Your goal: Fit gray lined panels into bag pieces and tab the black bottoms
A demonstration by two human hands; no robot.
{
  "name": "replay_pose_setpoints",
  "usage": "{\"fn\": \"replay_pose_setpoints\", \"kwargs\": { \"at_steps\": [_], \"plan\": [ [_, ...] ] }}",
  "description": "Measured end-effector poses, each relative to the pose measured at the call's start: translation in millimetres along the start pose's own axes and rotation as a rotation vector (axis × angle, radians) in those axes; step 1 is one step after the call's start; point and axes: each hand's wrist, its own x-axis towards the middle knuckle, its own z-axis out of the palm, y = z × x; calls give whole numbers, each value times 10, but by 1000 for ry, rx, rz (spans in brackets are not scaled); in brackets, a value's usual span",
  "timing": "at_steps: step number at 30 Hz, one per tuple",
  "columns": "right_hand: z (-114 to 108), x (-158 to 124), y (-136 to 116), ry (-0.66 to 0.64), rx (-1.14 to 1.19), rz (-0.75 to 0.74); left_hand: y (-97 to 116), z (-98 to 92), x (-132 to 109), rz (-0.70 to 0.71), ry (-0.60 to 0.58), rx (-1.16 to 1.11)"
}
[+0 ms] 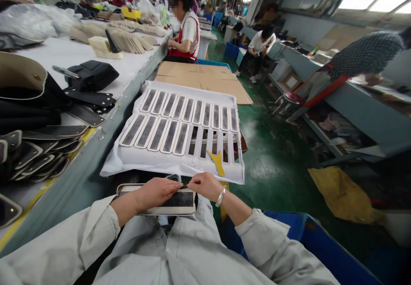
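Across my lap lies a rectangular panel [183, 199] with a dark grey centre and a cream border, seemingly on top of another. My left hand [159, 193] covers its middle, fingers together and closed at its upper edge; the thumb is hidden. Just right of those fingertips, my right hand [205, 185] is closed in a pinch, with a bracelet [221, 196] on the wrist. Something small and dark shows between the hands, too small to name. Beyond them, similar panels [160, 135] lie in two rows on a white slotted board [163, 160], with a yellow forked piece [217, 162].
To the left runs a long workbench [128, 68] bearing dark strap pieces [35, 152] and a black case [93, 75]. Flat cardboard [199, 77] lies behind the board. A blue bin [298, 229] stands at my right. Co-workers sit ahead; another person bends over the right-hand bench.
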Motion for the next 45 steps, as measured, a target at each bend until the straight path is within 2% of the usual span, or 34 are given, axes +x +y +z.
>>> {"fn": "replay_pose_setpoints", "kwargs": {
  "at_steps": [3, 9, 14, 19, 26, 31, 36, 40, 45],
  "plan": [
    [-81, 162, -47, -168, -16, 60, 17, -18, -1, -2, -12, 2],
    [-116, 426, -100, -316, -151, 43, 36, -44, 16, -40, -12, -27],
    [-54, 478, -12, -364, 29, -16, -174, -184, -212, -79, -28, -128],
    [30, 533, 59, -497, 193, -32, -421, -235, -478, -101, 20, -203],
    [118, 683, -33, -639, 175, -38, -444, -245, -452, -24, 21, -248],
    [190, 756, -122, -676, 131, -50, -464, -268, -461, -32, 58, -211],
    [224, 759, -151, -685, 116, -72, -510, -226, -495, 33, 49, -141],
    [259, 767, -222, -656, 80, -115, -517, -217, -490, 42, 49, -205],
    [290, 808, -289, -678, 63, -146, -549, -339, -564, 5, 2, -290]
  ]
}}
